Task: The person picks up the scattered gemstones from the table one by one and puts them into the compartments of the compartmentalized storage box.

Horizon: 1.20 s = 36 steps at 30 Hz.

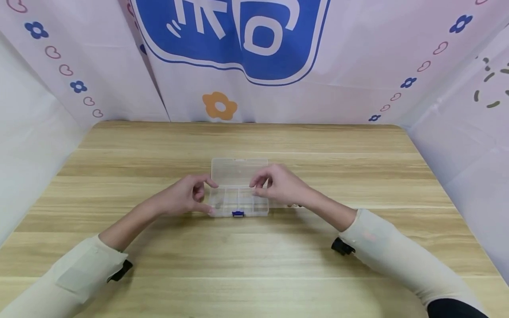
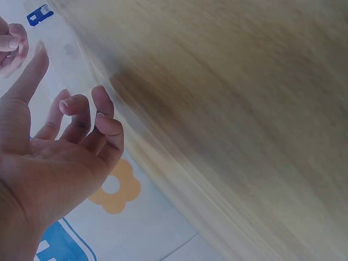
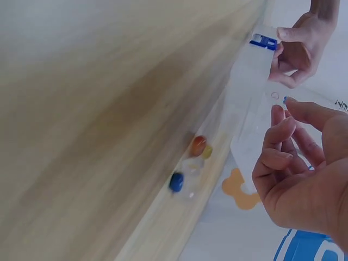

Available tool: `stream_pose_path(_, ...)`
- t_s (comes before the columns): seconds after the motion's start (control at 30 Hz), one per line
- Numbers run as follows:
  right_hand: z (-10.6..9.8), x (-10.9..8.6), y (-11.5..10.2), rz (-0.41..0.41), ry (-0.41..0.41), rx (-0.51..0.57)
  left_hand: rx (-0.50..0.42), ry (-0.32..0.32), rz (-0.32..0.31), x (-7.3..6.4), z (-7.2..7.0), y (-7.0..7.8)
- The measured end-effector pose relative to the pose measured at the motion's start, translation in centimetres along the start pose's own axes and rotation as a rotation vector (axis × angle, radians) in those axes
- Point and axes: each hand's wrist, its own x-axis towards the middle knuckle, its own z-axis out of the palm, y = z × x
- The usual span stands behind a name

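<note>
A clear plastic compartment box (image 1: 246, 213) with a blue latch (image 1: 237, 213) lies on the table, its lid (image 1: 226, 171) folded back. My left hand (image 1: 188, 194) grips its left end, thumb at the front corner and index finger further back. Over the right-hand compartments my right hand (image 1: 278, 183) pinches with thumb and index finger. A tiny blue bead (image 3: 285, 100) shows at these fingertips in the right wrist view. A small clear round piece (image 2: 70, 50) appears inside the box near the left thumb.
Right of the box lie several small beads, among them an orange-brown one (image 3: 198, 145), a yellow one (image 3: 207, 151) and a blue one (image 3: 176, 182), beside clear ones; the right wrist partly covers them in the head view. A printed cloth (image 1: 338, 88) hangs behind the wooden table (image 1: 254, 265).
</note>
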Motion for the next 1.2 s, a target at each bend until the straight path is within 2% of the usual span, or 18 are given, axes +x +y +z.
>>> stream_pose_path(0.67, -2.5, -2.7, 2.2, 0.013, 0.054, -0.019, 0.008, -0.005, 0.007, 0.1, -0.1, -0.1)
stream_pose_path(0.9, -2.8, -3.3, 3.3, 0.039, 0.046, -0.037, 0.013, -0.007, 0.002, 0.2, -0.1, -0.2)
stream_pose_path(1.2, -3.0, -3.6, 4.3, 0.003, -0.002, -0.082, 0.009, -0.005, 0.005, 0.1, -0.1, -0.2)
